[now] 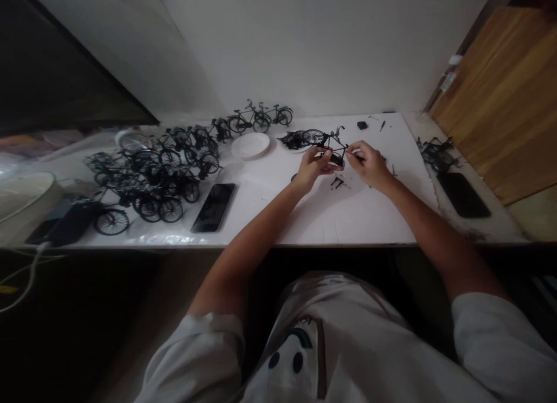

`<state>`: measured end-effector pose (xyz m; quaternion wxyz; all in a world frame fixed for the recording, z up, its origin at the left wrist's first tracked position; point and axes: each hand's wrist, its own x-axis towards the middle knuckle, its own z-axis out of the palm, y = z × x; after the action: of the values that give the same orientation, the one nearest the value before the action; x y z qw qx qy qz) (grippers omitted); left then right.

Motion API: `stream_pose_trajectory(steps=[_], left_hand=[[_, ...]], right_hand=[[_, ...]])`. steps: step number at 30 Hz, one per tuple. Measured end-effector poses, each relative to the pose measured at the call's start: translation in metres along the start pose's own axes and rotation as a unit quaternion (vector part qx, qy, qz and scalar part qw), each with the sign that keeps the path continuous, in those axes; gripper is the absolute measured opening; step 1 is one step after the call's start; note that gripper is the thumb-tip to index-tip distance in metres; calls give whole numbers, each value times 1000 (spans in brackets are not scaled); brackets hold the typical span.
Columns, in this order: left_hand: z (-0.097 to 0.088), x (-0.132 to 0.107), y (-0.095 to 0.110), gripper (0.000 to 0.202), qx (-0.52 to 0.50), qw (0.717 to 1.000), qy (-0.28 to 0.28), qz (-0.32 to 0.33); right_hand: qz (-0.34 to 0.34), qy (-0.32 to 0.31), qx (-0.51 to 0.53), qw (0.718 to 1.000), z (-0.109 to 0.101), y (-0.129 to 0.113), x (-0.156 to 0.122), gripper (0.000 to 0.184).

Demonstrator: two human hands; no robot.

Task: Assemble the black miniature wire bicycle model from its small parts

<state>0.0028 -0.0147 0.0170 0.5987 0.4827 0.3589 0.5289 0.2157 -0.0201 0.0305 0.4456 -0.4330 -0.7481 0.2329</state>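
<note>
1. Black, thin-framed miniature bicycle [337, 158]: between both hands, over smooth white tabletop [313, 223].
2. Left hand [314, 166]: fingers and thumb closed around the frame.
3. Right hand [369, 162]: fingertips pinched at its right side; any tiny part between, cannot tell.
4. Apparently done: many whole-looking black miniature bicycles [169, 153], massed left of hands.
5. Probably unfinished: held one, judging by loose slim black parts [336, 183] just bodyward of hands.

We cannot see the small bicycle [336, 158] fully, as the left hand [314, 167] covers some; black pieces [336, 182] nearby are too tiny to recognise.
</note>
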Motion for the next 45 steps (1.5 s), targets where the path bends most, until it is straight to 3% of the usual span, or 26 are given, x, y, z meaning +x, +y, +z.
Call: stream_pose_trajectory(steps=[14,22,32,45], left_hand=[[-3,2,3,45,-113,993,-9,-37],[-1,4,-2,50,-117,993,-9,-23],[1,2,-2,46,-110,994,4,-12],[2,5,-7,48,-95,995,17,7]], right_hand=[[-10,-21,34,999,5,-8,-6,39],[-34,17,-106,994,-4,-8,-2,29],[-40,45,-207,976,2,1,-1,18],[-39,45,-209,976,6,3,-2,23]])
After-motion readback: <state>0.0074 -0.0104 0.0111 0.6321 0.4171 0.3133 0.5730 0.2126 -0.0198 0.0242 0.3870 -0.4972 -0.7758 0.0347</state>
